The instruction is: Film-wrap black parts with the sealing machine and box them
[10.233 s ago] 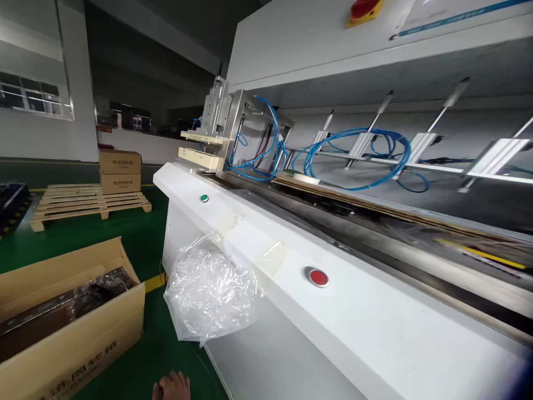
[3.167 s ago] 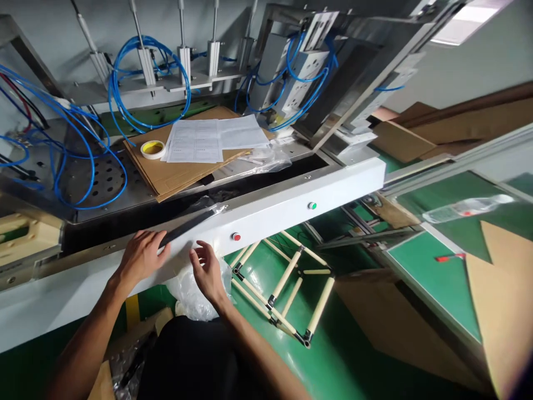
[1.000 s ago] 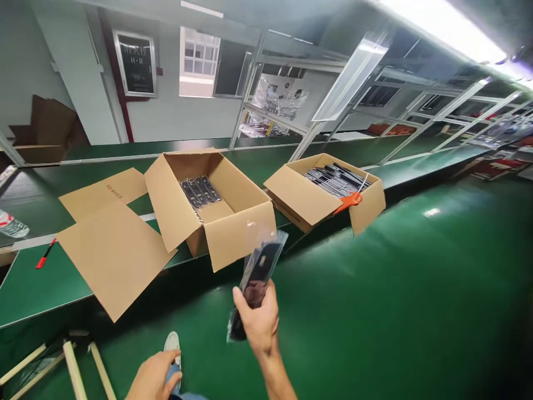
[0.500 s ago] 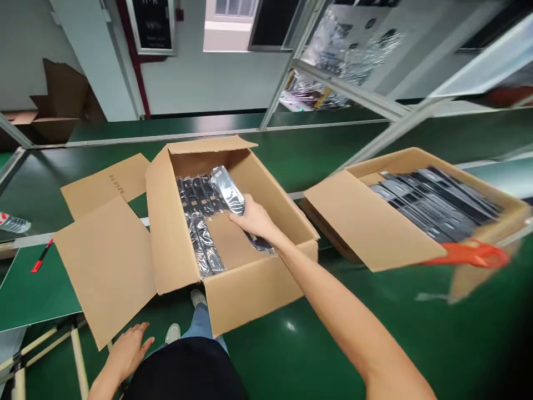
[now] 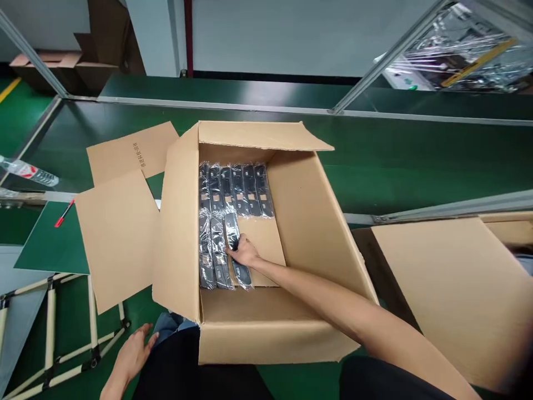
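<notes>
While the right hand [image 5: 244, 254] reaches down into the open cardboard box [image 5: 183, 233], its fingers are closed on a black part in a clear bag [image 5: 235, 244], pressing it onto the bottom of the box beside two other bagged parts [image 5: 210, 250] that lie along the left wall. That bagged part sits third from the left wall in the near row, its far end touching the far row of bagged parts [image 5: 235, 189], which runs across against the back wall. A brown cardboard sheet [image 5: 262, 244] covers the rest of the floor of the box to the right of the hand.

To lay this piece well, I judge it should go flat and parallel to its two neighbours, its long edge just touching the one on its left, with no overlap of the slippery bags. The near end should line up with the ends of the others, short of the front wall. A light press with the fingertips seems enough; the bag crinkles and could slide if pushed sideways.

The left hand [image 5: 135, 350] hangs low outside the box, below its front left corner, fingers spread and holding nothing. Loose cardboard flaps [image 5: 120, 233] lie to the left of the box on the green table [image 5: 416, 161], with a red pen [image 5: 64, 214] near the table's left edge.
</notes>
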Demonstrator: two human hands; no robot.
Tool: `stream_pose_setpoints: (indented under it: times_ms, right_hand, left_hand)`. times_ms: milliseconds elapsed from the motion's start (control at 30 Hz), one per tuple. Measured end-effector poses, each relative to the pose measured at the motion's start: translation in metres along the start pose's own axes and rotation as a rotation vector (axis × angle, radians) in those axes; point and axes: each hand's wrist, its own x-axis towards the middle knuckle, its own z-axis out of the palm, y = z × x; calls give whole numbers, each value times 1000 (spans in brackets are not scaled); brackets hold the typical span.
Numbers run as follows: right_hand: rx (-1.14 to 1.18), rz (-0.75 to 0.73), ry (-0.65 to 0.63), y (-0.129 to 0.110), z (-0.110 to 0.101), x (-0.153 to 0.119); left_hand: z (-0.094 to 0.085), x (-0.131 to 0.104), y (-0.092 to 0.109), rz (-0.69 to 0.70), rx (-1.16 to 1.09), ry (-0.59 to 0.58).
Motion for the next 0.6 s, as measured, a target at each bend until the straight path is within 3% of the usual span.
stream_pose_setpoints:
  times_ms: [100,267,600]
  right_hand:
    - [-14,-19,-6,2,7,5]
    - [-44,-33,29,7,11,8]
    - [-95,-65,-37,10,9,11]
  left_hand:
    - [20,-5,8,-26,-79,-28]
    - [31,-9,17,-59,-143,-43]
    - [49,-16,-17,-116,-238,-4]
